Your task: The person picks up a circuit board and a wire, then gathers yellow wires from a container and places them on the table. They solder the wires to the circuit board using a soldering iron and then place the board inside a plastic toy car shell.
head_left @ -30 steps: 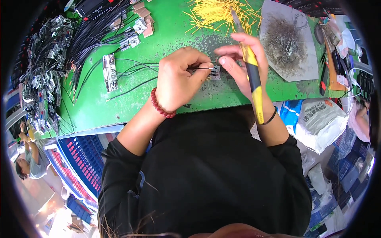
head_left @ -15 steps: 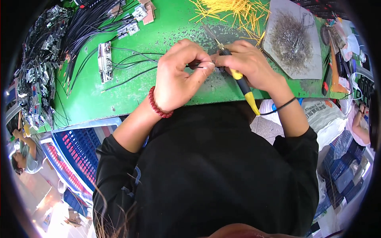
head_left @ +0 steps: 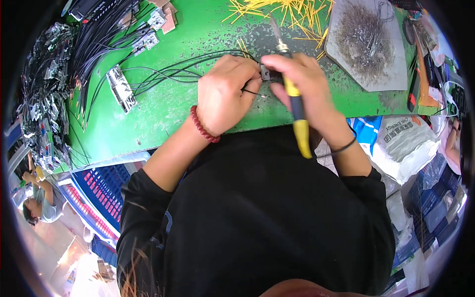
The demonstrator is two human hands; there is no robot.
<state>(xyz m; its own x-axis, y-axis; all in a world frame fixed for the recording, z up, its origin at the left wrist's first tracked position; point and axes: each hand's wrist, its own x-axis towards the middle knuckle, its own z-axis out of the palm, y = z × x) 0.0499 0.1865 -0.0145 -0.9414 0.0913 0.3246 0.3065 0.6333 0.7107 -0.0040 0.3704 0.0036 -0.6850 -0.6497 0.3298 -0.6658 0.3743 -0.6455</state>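
The left hand (head_left: 225,94) has its fingertips pinched together on a thin black wire (head_left: 250,92), right beside a small grey metal connector piece (head_left: 265,74) that sits between the two hands near the front of the bench. The right hand (head_left: 302,86) is closed in a fist-like grip around a soldering iron with a yellow and blue handle (head_left: 296,106); its metal tip points away from the person, past the knuckles.

Against the picture from half a second ago, the iron has swung: its handle then slanted out to the person's right, and now it stands nearly straight along the forearm, with the tip raised above the connector piece instead of buried between the fingers. Both hands have kept their place on the green work mat (head_left: 163,109). Judged from this, one touch of the iron on the joint looks finished or paused, and the wire is being held steady.

Room is tight outward. Just beyond the tip lies a heap of yellow wire offcuts (head_left: 277,10), and to the right a grey tray of fine metal scraps (head_left: 368,47) is near the right wrist. To the left, loose black cables (head_left: 163,74) run to a small white connector block (head_left: 121,89). The mat's front edge lies just under both wrists.
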